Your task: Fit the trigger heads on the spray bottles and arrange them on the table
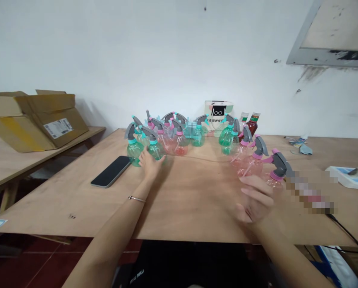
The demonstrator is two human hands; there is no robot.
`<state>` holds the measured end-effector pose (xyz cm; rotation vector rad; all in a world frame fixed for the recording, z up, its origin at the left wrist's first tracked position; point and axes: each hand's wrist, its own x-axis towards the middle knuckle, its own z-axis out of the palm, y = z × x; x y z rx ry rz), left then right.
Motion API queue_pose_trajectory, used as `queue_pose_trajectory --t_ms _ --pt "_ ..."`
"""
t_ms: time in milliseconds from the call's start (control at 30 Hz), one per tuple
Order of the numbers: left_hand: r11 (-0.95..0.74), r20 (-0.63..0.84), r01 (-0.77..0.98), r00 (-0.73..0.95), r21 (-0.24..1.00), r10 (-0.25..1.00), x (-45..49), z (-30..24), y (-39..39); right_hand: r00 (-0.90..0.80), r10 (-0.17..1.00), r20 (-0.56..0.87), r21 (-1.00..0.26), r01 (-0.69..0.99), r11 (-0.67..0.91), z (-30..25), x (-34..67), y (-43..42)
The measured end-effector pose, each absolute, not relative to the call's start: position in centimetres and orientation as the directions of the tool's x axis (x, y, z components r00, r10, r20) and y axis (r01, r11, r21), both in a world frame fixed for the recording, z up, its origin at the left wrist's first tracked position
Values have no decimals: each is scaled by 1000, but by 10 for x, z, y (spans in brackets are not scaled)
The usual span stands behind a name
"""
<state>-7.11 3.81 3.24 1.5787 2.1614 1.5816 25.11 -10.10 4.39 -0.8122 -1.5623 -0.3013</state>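
My left hand (151, 163), with a bracelet on the wrist, reaches among the clear green spray bottles. Its thumb is spread from the fingers, close to one green spray bottle (156, 149) and another green spray bottle (133, 150); whether it touches either I cannot tell. Blurred by motion, my right hand (257, 198) hovers over the table's right side, fingers loosely bent and thumb apart, with nothing visible in it. Just behind it stand a pink spray bottle (277, 180) and a second pink spray bottle (251, 162). All have grey trigger heads with pink or turquoise collars.
More green and pink spray bottles (180, 142) form an arc at the back. A black phone (112, 172) lies left. Behind are a paper bag (210, 108) and red-filled bottles (253, 125). A power strip (353, 178) sits right; a cardboard box (47, 120) occupies the left table.
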Motion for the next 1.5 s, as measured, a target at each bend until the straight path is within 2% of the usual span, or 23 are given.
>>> queue_pose_trajectory --t_ms 33,100,167,267,333,433,700,767,833,900,967,1067,1233,1333,1500 --pt "-47 507 694 -476 718 718 -70 32 37 21 244 969 -210 586 782 55 240 -99" --pt "-161 568 689 -417 707 709 -64 29 34 -15 293 956 -251 476 843 73 219 -89" --pt "-357 646 636 -301 685 702 -52 27 26 -34 471 882 -415 420 807 83 201 -74" --pt "-588 694 458 -92 666 714 -25 26 5 -63 734 676 -686 312 658 83 183 -45" --pt "-645 684 373 37 667 729 -6 28 -13 -118 814 569 -789 200 581 80 175 -27" --pt "-670 657 367 180 646 732 13 33 -36 -180 859 480 -855 122 504 79 169 -10" --pt "-668 514 323 446 670 733 -1 33 -27 -27 901 433 -901 -6 433 84 173 8" --pt "-605 433 427 436 672 789 -9 27 -18 34 901 433 -898 -70 434 86 178 12" --pt "-483 290 640 389 598 874 -14 19 -12 30 900 436 -881 -189 433 91 183 12" --pt "-375 141 821 349 431 926 -16 11 -8 -48 910 412 -866 -330 375 97 187 9" --pt "-342 51 892 343 297 938 -16 6 -7 -171 917 359 -861 -440 255 102 188 2" --pt "-353 10 903 362 245 932 -14 6 -8 -295 906 304 -843 -527 111 106 187 -10" --pt "-348 -24 910 362 224 932 -12 14 -13 -376 872 313 -808 -588 37 102 182 -19" --pt "-347 -26 913 360 214 933 -11 16 -14 -391 859 331 -795 -606 31 98 180 -20" --pt "-347 -18 913 359 214 933 -11 15 -13 -373 852 368 -818 -565 106 96 179 -24"
